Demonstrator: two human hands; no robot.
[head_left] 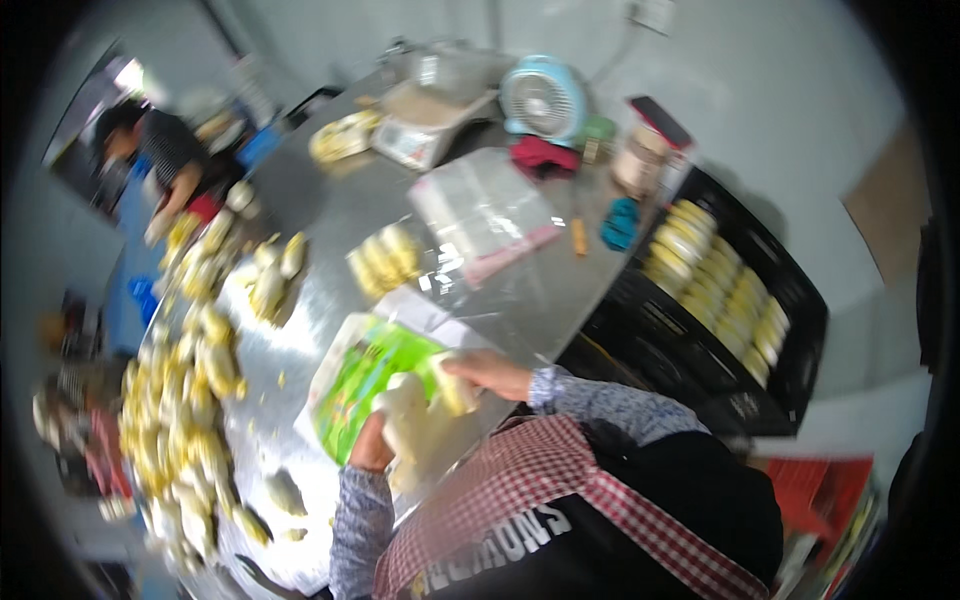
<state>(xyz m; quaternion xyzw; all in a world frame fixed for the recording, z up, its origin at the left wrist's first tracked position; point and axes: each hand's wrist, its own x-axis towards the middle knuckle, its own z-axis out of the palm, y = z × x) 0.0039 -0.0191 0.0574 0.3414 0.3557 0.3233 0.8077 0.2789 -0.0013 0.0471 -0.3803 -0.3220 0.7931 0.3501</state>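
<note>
My left hand (pixel 372 446) is closed around a pale cabbage heart (pixel 403 410), held upright near the table's front edge. My right hand (pixel 492 373) grips another yellow-and-white cabbage heart (pixel 456 388) close beside it. Motion blurs both a little. Beneath and beyond my hands lies a green printed plastic bag (pixel 355 388), partly hidden by them. Farther off, a small packed row of cabbage hearts (pixel 384 262) rests on the metal table (pixel 320 235). Next to it is a stack of clear plastic bags (pixel 485 215).
Many loose cabbage hearts (pixel 180 420) heap along the left side. A scale (pixel 425 125), a blue fan (pixel 543 98) and a jar (pixel 643 160) stand at the back. Right of the table, a black crate (pixel 770 270) holds packed cabbages. Another person (pixel 175 150) works at far left.
</note>
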